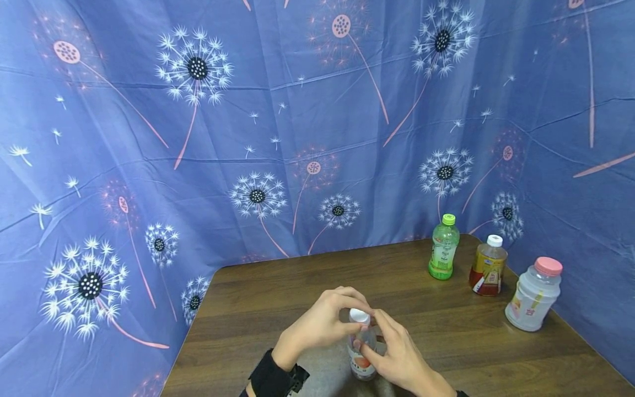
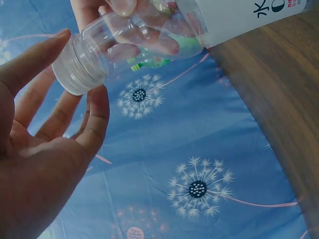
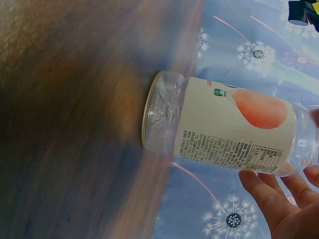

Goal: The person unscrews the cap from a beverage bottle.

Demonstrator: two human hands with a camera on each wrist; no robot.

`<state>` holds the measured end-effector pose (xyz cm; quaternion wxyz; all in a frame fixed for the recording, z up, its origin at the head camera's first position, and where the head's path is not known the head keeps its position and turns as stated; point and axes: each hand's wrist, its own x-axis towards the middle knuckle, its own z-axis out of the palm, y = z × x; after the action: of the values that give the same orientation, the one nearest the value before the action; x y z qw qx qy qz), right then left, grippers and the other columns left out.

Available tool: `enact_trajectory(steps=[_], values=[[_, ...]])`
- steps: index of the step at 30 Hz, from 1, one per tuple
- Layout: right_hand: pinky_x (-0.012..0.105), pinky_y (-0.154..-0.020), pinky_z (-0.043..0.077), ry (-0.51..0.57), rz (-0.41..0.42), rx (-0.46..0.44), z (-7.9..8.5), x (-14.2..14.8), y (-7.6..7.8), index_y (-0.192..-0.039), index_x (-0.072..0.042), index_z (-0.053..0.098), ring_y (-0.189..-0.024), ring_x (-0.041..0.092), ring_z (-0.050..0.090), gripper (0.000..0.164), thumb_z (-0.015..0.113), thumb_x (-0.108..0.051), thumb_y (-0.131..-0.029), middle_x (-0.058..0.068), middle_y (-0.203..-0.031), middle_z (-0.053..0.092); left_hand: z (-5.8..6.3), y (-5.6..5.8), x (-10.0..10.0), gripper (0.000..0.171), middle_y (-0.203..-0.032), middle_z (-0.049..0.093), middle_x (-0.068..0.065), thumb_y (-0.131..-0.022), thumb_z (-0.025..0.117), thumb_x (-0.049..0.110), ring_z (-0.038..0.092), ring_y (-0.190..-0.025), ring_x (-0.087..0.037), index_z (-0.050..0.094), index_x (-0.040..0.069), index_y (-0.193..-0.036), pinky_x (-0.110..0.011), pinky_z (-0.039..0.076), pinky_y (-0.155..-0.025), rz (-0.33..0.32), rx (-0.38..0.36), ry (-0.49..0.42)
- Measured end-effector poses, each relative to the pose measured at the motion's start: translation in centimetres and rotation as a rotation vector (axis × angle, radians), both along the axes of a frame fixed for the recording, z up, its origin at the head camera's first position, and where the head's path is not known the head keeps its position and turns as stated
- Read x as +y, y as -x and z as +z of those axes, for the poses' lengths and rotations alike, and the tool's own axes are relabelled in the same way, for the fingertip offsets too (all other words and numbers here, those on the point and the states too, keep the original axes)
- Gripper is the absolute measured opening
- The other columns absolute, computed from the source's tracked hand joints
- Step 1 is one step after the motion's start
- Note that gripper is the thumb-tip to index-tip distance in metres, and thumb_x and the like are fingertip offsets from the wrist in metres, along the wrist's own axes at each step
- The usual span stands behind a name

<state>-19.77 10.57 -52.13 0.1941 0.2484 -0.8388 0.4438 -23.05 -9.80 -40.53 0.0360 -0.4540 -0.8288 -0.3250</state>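
A clear plastic bottle (image 1: 363, 366) with a white cap (image 1: 359, 316) is upright near the table's front edge. Its pale label (image 3: 234, 124) carries a peach-coloured balloon picture and small print. My left hand (image 1: 327, 320) pinches the cap from the side, thumb and fingers on opposite edges in the left wrist view. Lower down, my right hand (image 1: 399, 355) grips the bottle's upper body, just above the label. Through the clear plastic (image 2: 124, 37) some of the right fingers show. The bottle's base (image 3: 159, 112) is right at the tabletop.
On the right of the wooden table (image 1: 278, 286) stand a green bottle (image 1: 444, 248), a white-capped bottle (image 1: 488, 267) with a red and yellow label, and a whitish jar (image 1: 533, 300) with a pink lid. A blue dandelion-print curtain (image 1: 223, 132) hangs behind and along the sides.
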Motion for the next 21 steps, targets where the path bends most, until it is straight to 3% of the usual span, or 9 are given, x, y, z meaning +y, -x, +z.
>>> enact_trajectory(steps=[4,6,11,15,18,21], values=[[0.023,-0.075,0.060,-0.001,-0.005,0.022,0.0,-0.1,0.0,-0.140,-0.028,0.056,-0.108,0.011,0.069,0.060,0.087,-0.029,-0.088,-0.019,-0.122,0.061,0.1,0.1,-0.2,0.024,-0.118,0.073,0.005,-0.092,0.081,0.010,0.064,-0.116,-0.005,0.080,0.012,-0.116,-0.023,0.053,-0.099,-0.042,-0.031,-0.014],[0.024,-0.075,0.060,0.006,-0.004,0.002,0.0,-0.1,0.0,-0.137,-0.032,0.057,-0.108,0.011,0.069,0.057,0.086,-0.031,-0.088,-0.020,-0.122,0.061,0.0,0.0,-0.2,0.026,-0.120,0.071,0.005,-0.091,0.081,0.009,0.062,-0.118,-0.006,0.078,0.014,-0.117,-0.024,0.051,-0.100,-0.022,-0.023,-0.007],[0.030,-0.078,0.063,0.017,0.011,-0.066,0.0,-0.1,-0.1,-0.135,-0.036,0.055,-0.113,0.020,0.070,0.052,0.082,-0.038,-0.091,-0.020,-0.128,0.060,-0.5,-0.7,0.3,0.033,-0.120,0.061,0.007,-0.090,0.085,0.026,0.050,-0.109,-0.007,0.073,0.020,-0.121,-0.022,0.048,-0.091,0.150,0.082,0.041],[0.029,-0.077,0.062,0.023,0.005,-0.079,0.0,-0.2,-0.2,-0.135,-0.036,0.055,-0.113,0.021,0.070,0.051,0.082,-0.040,-0.092,-0.019,-0.130,0.061,-1.0,-1.2,1.0,0.034,-0.105,0.061,0.008,-0.088,0.085,0.045,0.048,-0.092,-0.005,0.072,0.020,-0.108,-0.015,0.044,-0.074,0.300,0.186,0.057],[0.026,-0.077,0.060,0.029,-0.006,-0.081,0.0,-0.3,-0.2,-0.135,-0.039,0.056,-0.113,0.018,0.069,0.052,0.083,-0.040,-0.091,-0.021,-0.130,0.061,-1.1,-1.4,1.4,0.031,-0.094,0.061,0.008,-0.087,0.085,0.044,0.049,-0.079,0.000,0.070,0.019,-0.095,-0.011,0.043,-0.064,0.348,0.199,0.038],[0.028,-0.077,0.061,0.034,-0.008,-0.073,0.1,-0.3,-0.1,-0.135,-0.038,0.055,-0.113,0.018,0.069,0.053,0.084,-0.039,-0.090,-0.020,-0.130,0.061,-0.9,-1.6,1.6,0.028,-0.090,0.062,0.006,-0.088,0.086,0.039,0.052,-0.072,0.003,0.069,0.016,-0.090,-0.008,0.044,-0.059,0.338,0.162,0.017]])
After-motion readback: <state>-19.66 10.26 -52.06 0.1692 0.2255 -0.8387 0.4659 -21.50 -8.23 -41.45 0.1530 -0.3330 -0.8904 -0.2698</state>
